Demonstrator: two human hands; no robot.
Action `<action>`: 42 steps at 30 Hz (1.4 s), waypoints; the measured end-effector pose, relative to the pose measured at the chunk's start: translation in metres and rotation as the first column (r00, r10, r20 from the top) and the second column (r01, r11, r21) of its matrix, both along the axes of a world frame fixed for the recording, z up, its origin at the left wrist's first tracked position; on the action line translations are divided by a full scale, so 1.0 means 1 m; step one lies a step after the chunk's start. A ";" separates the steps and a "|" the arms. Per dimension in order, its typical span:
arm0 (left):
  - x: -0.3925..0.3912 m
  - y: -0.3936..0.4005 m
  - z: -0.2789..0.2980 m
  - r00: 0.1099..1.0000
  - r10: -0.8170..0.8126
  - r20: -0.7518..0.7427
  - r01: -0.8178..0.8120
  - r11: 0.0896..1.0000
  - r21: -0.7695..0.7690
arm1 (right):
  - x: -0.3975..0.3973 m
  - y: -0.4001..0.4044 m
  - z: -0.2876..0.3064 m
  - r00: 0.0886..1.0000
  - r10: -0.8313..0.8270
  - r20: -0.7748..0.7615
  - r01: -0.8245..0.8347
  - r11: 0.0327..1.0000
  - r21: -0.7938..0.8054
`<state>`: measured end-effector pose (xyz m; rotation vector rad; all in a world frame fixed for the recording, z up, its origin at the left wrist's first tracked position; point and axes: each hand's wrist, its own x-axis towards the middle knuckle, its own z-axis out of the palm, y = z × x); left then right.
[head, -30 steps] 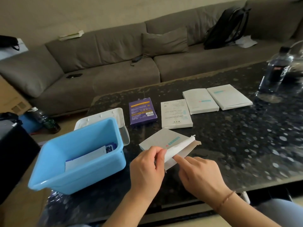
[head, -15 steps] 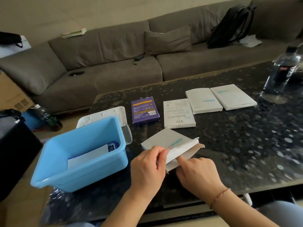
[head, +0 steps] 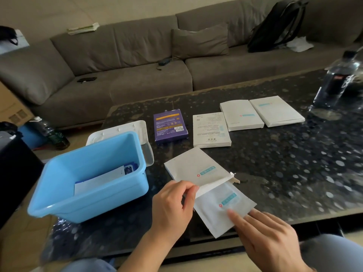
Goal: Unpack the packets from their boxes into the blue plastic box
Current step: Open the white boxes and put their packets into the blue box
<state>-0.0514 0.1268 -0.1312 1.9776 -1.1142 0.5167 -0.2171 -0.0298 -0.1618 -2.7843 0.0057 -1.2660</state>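
The blue plastic box (head: 89,179) holds a few packets. The left hand (head: 172,205) pinches the open flat white cardboard box (head: 196,167); the right hand (head: 263,232) pulls out its white packet (head: 220,209). Four boxes (head: 211,132) wait

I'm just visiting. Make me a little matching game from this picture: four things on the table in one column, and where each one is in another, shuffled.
Things:
1. purple box
2. water bottle
3. white packet
4. blue plastic box

Places:
A. half out of the open box
B. table's near left corner
C. far right of the table
D. beside the white lid

Pairs: 1-D, 2-C, 3-A, 4-B
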 end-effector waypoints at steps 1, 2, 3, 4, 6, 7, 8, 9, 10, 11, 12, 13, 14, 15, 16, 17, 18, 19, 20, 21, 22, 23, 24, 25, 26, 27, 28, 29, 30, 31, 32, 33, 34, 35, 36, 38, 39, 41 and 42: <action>0.000 0.000 -0.002 1.000 -0.008 0.008 0.008 1.000 0.009 | -0.003 0.000 0.001 1.000 0.012 0.008 -0.011 1.000 -0.004; 0.000 0.001 -0.005 1.000 -0.017 0.024 0.017 1.000 0.023 | -0.007 -0.001 0.002 1.000 0.021 0.012 -0.021 1.000 -0.007; 0.000 0.003 -0.008 0.998 -0.036 0.049 0.034 0.999 0.042 | -0.011 -0.002 0.004 1.000 0.024 0.014 -0.024 1.000 -0.007; 0.000 0.006 -0.010 0.994 -0.074 0.076 0.069 0.996 0.063 | -0.016 -0.003 0.006 1.000 0.023 0.014 -0.023 1.000 0.001; -0.004 0.013 -0.013 0.966 -0.244 0.083 0.235 0.966 0.103 | -0.024 -0.007 0.011 1.000 0.016 0.024 -0.017 1.000 0.024; -0.008 0.015 -0.012 0.935 -0.347 0.069 0.336 0.932 0.135 | -0.027 -0.008 0.015 0.999 0.010 0.033 -0.012 0.999 0.037; -0.013 0.015 -0.010 0.904 -0.422 0.071 0.405 0.897 0.176 | -0.031 -0.010 0.018 0.999 0.000 0.040 -0.002 0.999 0.044; -0.018 0.012 -0.008 0.882 -0.461 0.093 0.433 0.873 0.222 | -0.033 -0.011 0.020 0.999 -0.014 0.048 0.012 0.999 0.044; -0.024 0.008 -0.007 0.872 -0.473 0.129 0.432 0.866 0.253 | -0.035 -0.012 0.022 0.998 -0.030 0.058 0.028 0.999 0.043; -0.030 0.001 -0.006 0.869 -0.466 0.168 0.419 0.872 0.255 | -0.035 -0.012 0.025 0.997 -0.044 0.066 0.041 0.998 0.047; -0.035 -0.006 -0.006 0.870 -0.449 0.205 0.403 0.886 0.231 | -0.035 -0.010 0.028 0.996 -0.055 0.066 0.051 0.997 0.060; -0.040 -0.012 -0.006 0.873 -0.429 0.234 0.395 0.901 0.179 | -0.034 -0.008 0.033 0.996 -0.061 0.063 0.056 0.996 0.071; -0.043 -0.017 -0.004 0.880 -0.408 0.243 0.390 0.913 0.118 | -0.034 -0.004 0.042 0.996 -0.063 0.060 0.058 0.995 0.076; -0.043 -0.019 -0.002 0.893 -0.388 0.228 0.385 0.921 0.063 | -0.037 -0.002 0.050 0.996 -0.071 0.060 0.066 0.994 0.082; -0.042 -0.019 0.000 0.904 -0.382 0.194 0.388 0.922 0.010 | -0.041 0.000 0.057 0.995 -0.087 0.058 0.080 0.991 0.111; -0.041 -0.017 0.003 0.908 -0.395 0.141 0.404 0.914 -0.043 | -0.044 0.000 0.065 0.992 -0.112 0.062 0.097 0.975 0.198; -0.041 -0.014 0.008 0.905 -0.420 0.065 0.425 0.900 -0.095 | -0.047 -0.001 0.072 0.984 -0.148 0.094 0.104 0.924 0.368; -0.041 -0.012 0.017 0.885 -0.465 -0.032 0.455 0.877 -0.153 | -0.046 -0.001 0.080 0.972 -0.196 0.132 0.078 0.793 0.605; -0.040 -0.009 0.025 0.840 -0.525 -0.141 0.490 0.843 -0.223 | -0.039 -0.002 0.085 0.956 -0.247 0.158 0.009 0.564 0.826; -0.036 -0.007 0.034 0.774 -0.586 -0.238 0.513 0.802 -0.307 | -0.029 -0.004 0.087 0.959 -0.246 0.140 -0.072 0.267 0.961; -0.030 -0.006 0.043 0.709 -0.623 -0.329 0.510 0.776 -0.371 | -0.018 -0.007 0.087 0.988 -0.149 0.033 -0.039 -0.037 0.999; -0.020 -0.007 0.054 0.653 -0.617 -0.439 0.499 0.787 -0.362 | -0.007 -0.006 0.088 0.994 0.076 -0.078 0.097 -0.298 0.950; -0.011 -0.007 0.066 0.621 -0.543 -0.566 0.503 0.829 -0.243 | 0.002 -0.001 0.092 0.932 0.346 -0.107 0.266 -0.454 0.850; -0.004 -0.006 0.076 0.610 -0.437 -0.661 0.520 0.850 -0.082 | 0.009 0.004 0.093 0.827 0.559 -0.068 0.398 -0.496 0.772; 0.002 -0.002 0.083 0.626 -0.372 -0.685 0.529 0.849 0.022 | 0.014 0.010 0.095 0.728 0.685 0.023 0.450 -0.504 0.737; 0.004 0.001 0.082 0.654 -0.432 -0.621 0.539 0.842 -0.018 | 0.018 0.012 0.092 0.663 0.737 0.130 0.435 -0.521 0.735; 0.003 0.007 0.082 0.658 -0.521 -0.544 0.543 0.829 -0.137 | 0.021 0.013 0.090 0.622 0.752 0.219 0.396 -0.543 0.740; -0.001 0.017 0.081 0.623 -0.585 -0.520 0.532 0.804 -0.267 | 0.025 0.013 0.088 0.600 0.753 0.271 0.361 -0.557 0.748; -0.005 0.026 0.080 0.590 -0.594 -0.547 0.499 0.801 -0.331 | 0.030 0.013 0.088 0.616 0.737 0.278 0.349 -0.572 0.743; -0.007 0.031 0.080 0.552 -0.560 -0.618 0.425 0.826 -0.369 | 0.035 0.013 0.089 0.651 0.715 0.256 0.331 -0.571 0.751; -0.008 0.036 0.081 0.481 -0.526 -0.701 0.331 0.850 -0.411 | 0.041 0.013 0.094 0.707 0.673 0.216 0.292 -0.556 0.778; -0.009 0.038 0.084 0.399 -0.494 -0.772 0.228 0.869 -0.439 | 0.046 0.014 0.101 0.764 0.624 0.168 0.245 -0.520 0.818; -0.008 0.041 0.087 0.319 -0.482 -0.816 0.110 0.874 -0.473 | 0.051 0.016 0.111 0.819 0.562 0.114 0.194 -0.459 0.867; -0.005 0.046 0.092 0.220 -0.492 -0.843 -0.004 0.863 -0.505 | 0.057 0.018 0.121 0.868 0.495 0.050 0.154 -0.362 0.919; -0.002 0.050 0.095 0.099 -0.547 -0.831 -0.081 0.828 -0.555 | 0.063 0.020 0.131 0.907 0.421 -0.017 0.122 -0.225 0.967; 0.004 0.062 0.097 -0.044 -0.617 -0.786 -0.130 0.784 -0.608 | 0.076 0.026 0.151 0.949 0.292 -0.119 0.109 0.048 0.993; 0.007 0.066 0.099 -0.034 -0.601 -0.798 -0.114 0.796 -0.594 | 0.082 0.031 0.162 0.951 0.274 -0.145 0.111 0.136 0.985; 0.012 0.071 0.100 0.077 -0.513 -0.855 -0.073 0.852 -0.518 | 0.091 0.041 0.177 0.940 0.288 -0.185 0.107 0.269 0.957; 0.014 0.073 0.100 0.128 -0.467 -0.875 -0.078 0.875 -0.478 | 0.096 0.045 0.183 0.931 0.297 -0.211 0.108 0.327 0.939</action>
